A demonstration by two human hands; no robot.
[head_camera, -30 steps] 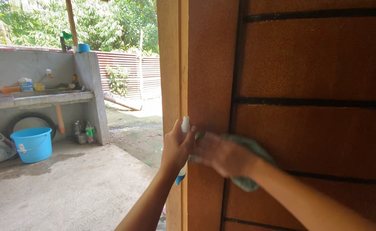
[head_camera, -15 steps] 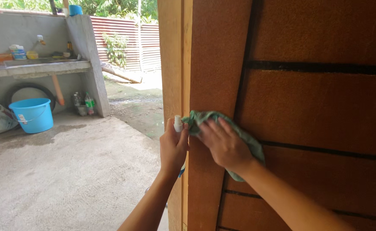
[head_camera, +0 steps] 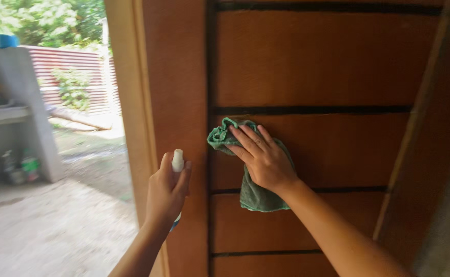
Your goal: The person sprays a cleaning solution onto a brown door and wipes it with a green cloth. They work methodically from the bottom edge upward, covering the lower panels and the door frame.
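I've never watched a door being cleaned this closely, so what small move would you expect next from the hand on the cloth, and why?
Probably a short wipe along the panel. The right hand presses the green cloth flat against the brown wooden door, between two dark grooves, while the left hand holds a small white-capped spray bottle up near the door's edge.

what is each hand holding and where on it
The left hand wraps a small spray bottle around its body, leaving the white top showing. The right hand presses a green cloth flat against the wooden door.
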